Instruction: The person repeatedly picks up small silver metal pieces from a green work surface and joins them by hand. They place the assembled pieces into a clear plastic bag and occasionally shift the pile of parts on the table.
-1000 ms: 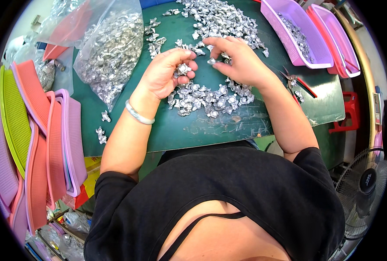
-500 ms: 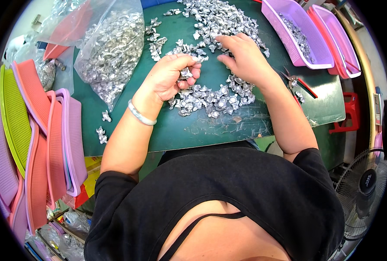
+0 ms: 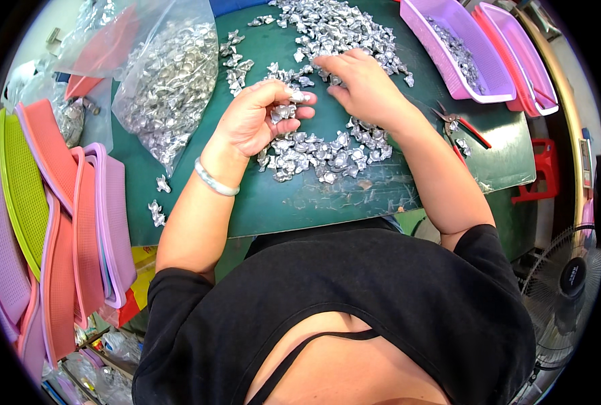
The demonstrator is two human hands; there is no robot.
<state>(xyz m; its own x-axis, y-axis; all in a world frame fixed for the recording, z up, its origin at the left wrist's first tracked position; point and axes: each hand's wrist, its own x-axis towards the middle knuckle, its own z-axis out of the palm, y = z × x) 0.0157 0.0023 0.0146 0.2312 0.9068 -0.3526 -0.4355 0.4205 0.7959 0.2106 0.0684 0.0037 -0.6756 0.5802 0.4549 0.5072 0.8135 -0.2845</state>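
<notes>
Sitting at a green table [image 3: 199, 202], you have both hands over a spread of small shiny silver pieces [image 3: 321, 152]. Your left hand [image 3: 256, 118] is cupped, palm up, and it is grasping a few of the silver pieces with the thumb and fingers curled around them. Your right hand [image 3: 364, 84] lies palm down just beside it, a little farther away, and its fingertips touch the pieces on the table. You cannot tell if those fingers pinch one or not.

The silver pieces lie in a heap right under your hands, and more of them [image 3: 334, 23] spread out toward the far edge of the table. Two or three lone pieces [image 3: 157, 206] sit near the left edge.

To the far left is a clear plastic bag [image 3: 169, 84] stuffed with the same shiny pieces. To the far right are two long plastic trays, a purple one [image 3: 449, 50] with some silver bits in it and a pink one [image 3: 516, 57] beside it. Small cutters with red handles [image 3: 459, 128] lie on the table just right of your right arm.

On the left, a stack of flat baskets [image 3: 57, 223] in pink, orange, purple and yellow-green leans beside the table. Low on the right stands a fan [image 3: 564, 297], and past the right edge of the table is a red stool [image 3: 540, 172].
</notes>
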